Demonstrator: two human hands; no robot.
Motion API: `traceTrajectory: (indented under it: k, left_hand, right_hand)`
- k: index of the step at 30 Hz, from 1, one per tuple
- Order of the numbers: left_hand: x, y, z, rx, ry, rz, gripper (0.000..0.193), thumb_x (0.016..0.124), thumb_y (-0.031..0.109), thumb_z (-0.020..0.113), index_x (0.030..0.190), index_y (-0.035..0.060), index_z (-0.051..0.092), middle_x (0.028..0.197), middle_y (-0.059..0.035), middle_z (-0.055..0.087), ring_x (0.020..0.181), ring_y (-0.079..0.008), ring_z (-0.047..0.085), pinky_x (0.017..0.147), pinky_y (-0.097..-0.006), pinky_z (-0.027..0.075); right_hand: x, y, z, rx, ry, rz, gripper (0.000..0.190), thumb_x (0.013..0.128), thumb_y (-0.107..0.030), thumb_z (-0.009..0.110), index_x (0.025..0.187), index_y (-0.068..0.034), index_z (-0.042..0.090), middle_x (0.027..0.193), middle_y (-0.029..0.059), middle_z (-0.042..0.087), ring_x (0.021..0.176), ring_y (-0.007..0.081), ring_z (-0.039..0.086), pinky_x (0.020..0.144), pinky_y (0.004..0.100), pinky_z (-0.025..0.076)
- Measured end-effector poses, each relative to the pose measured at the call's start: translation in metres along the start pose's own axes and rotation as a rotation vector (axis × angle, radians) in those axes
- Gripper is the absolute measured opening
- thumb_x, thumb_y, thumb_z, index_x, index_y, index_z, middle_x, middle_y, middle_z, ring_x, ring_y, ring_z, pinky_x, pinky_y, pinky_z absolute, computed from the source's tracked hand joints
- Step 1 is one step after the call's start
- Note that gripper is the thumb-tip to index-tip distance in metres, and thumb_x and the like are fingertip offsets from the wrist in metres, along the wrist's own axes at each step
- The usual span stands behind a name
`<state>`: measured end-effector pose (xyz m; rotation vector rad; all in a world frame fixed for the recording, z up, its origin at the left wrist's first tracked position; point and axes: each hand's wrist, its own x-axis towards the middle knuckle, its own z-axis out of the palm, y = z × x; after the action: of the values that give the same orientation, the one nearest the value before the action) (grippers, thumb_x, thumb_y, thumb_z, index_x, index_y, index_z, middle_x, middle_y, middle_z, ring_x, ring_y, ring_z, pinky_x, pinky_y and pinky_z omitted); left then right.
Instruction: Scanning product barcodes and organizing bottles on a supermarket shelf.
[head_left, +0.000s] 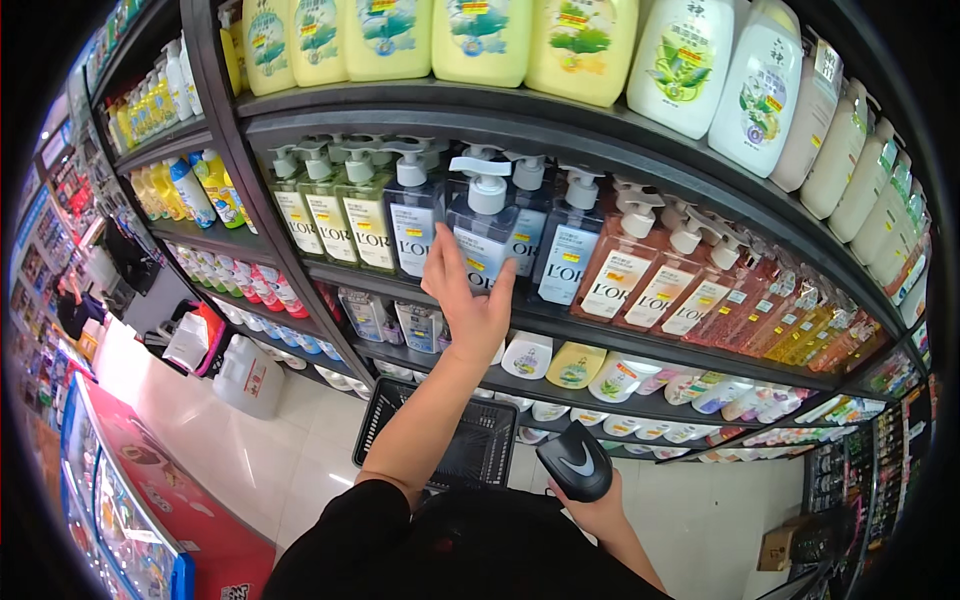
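My left hand (471, 300) grips a dark blue pump bottle (484, 236), fingers along one side and thumb along the other. The bottle has a white pump head and a pale label, and it stands out in front of its shelf row. Whether its base touches the shelf is hidden by my hand. Similar blue pump bottles (568, 255) flank it, with green ones (366, 217) to the left and pink ones (611, 277) to the right. Lower down, my right hand (600, 514) holds a black handheld barcode scanner (576, 461), its head pointing towards the shelves.
Yellow and white body-wash bottles (480, 45) fill the shelf above. More bottles (529, 356) line the lower shelves. On the tiled floor (300, 465) are a black plastic basket (491, 442) and a white jerrycan (247, 382). A red-sided freezer (180, 487) stands at left.
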<state>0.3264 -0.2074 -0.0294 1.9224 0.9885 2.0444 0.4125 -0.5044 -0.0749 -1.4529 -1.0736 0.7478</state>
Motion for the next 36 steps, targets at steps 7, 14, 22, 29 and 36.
traceTrajectory:
  k: [7, 14, 22, 29, 36]
  left_hand:
    - [0.000, -0.014, 0.024, 0.301, 0.149, 0.058, 0.087, 0.087, 0.023, 0.079, 0.157, -0.0029, 0.034, 0.157, -0.0314, 0.033, 0.146, -0.0487, 0.028, 0.118, -0.0580, 0.018]
    - [-0.002, -0.038, 0.029, 0.439, 0.119, 0.139, 0.075, 0.093, 0.029, 0.072, 0.156, 0.0030, 0.039, 0.164, -0.0343, 0.020, 0.152, -0.0546, 0.015, 0.119, -0.0672, 0.008]
    - [-0.004, -0.049, 0.028, 0.434, 0.051, 0.154, 0.082, 0.092, 0.026, 0.073, 0.158, -0.0009, 0.032, 0.164, -0.0365, 0.015, 0.152, -0.0555, 0.013, 0.120, -0.0666, 0.009]
    - [0.019, -0.026, -0.007, 0.286, -0.033, 0.203, 0.082, 0.086, 0.019, 0.072, 0.157, 0.0007, 0.035, 0.165, -0.0333, 0.019, 0.154, -0.0532, 0.009, 0.120, -0.0652, 0.000]
    - [0.114, 0.012, -0.048, 0.306, -0.141, 0.468, 0.061, 0.085, 0.016, 0.071, 0.144, 0.0071, 0.057, 0.159, -0.0201, 0.040, 0.151, -0.0441, 0.026, 0.122, -0.0612, 0.002]
  right_hand:
    - [0.021, 0.014, -0.052, -0.049, -0.119, 0.065, 0.035, 0.082, -0.006, 0.084, 0.112, 0.004, 0.069, 0.104, 0.0088, 0.076, 0.093, 0.0125, 0.070, 0.085, 0.0296, 0.054]
    - [0.032, 0.018, -0.056, 0.024, -0.179, 0.083, 0.041, 0.081, -0.005, 0.085, 0.117, 0.005, 0.068, 0.107, 0.0091, 0.075, 0.095, 0.0120, 0.068, 0.087, 0.0291, 0.054]
    - [0.034, 0.023, -0.031, -0.016, -0.151, 0.115, 0.039, 0.082, -0.006, 0.085, 0.115, 0.004, 0.068, 0.107, 0.0096, 0.075, 0.097, 0.0136, 0.069, 0.087, 0.0306, 0.053]
    - [0.023, 0.010, 0.000, -0.032, -0.121, 0.031, 0.043, 0.082, -0.008, 0.085, 0.119, 0.003, 0.065, 0.104, 0.0072, 0.074, 0.093, 0.0116, 0.066, 0.086, 0.0297, 0.053]
    - [0.009, 0.003, 0.022, 0.031, -0.048, 0.068, 0.038, 0.083, -0.007, 0.084, 0.115, 0.003, 0.067, 0.104, 0.0080, 0.075, 0.093, 0.0123, 0.067, 0.085, 0.0296, 0.053]
